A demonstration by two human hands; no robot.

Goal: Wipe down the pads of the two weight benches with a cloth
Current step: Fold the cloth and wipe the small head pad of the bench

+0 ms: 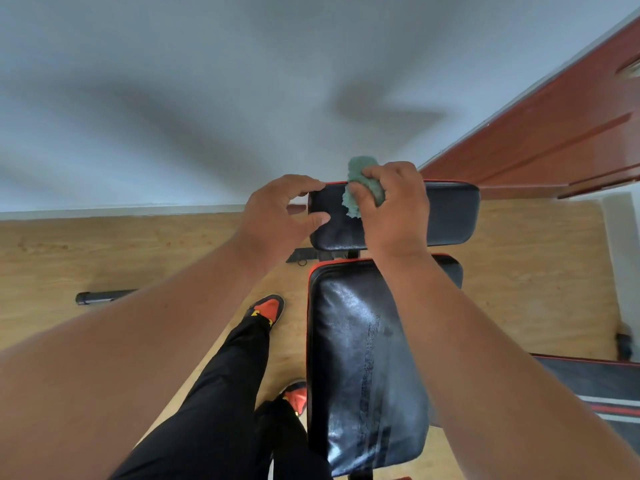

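A bunched green cloth (363, 188) is gripped in the right hand (391, 206) and pressed on the far black pad (446, 216), which lies crosswise. That pad's left end is pinched by the left hand (280, 213). The near pad (363, 358) runs lengthwise, away from the person.

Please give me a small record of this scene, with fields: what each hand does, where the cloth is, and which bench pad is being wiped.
right hand: grips the green cloth, pressing it on the far pad
left hand: holds the left end of the far pad, thumb and fingers around its edge
pad being wiped: far pad, black with red trim
near pad: black, glossy, untouched by either hand
floor: light wood
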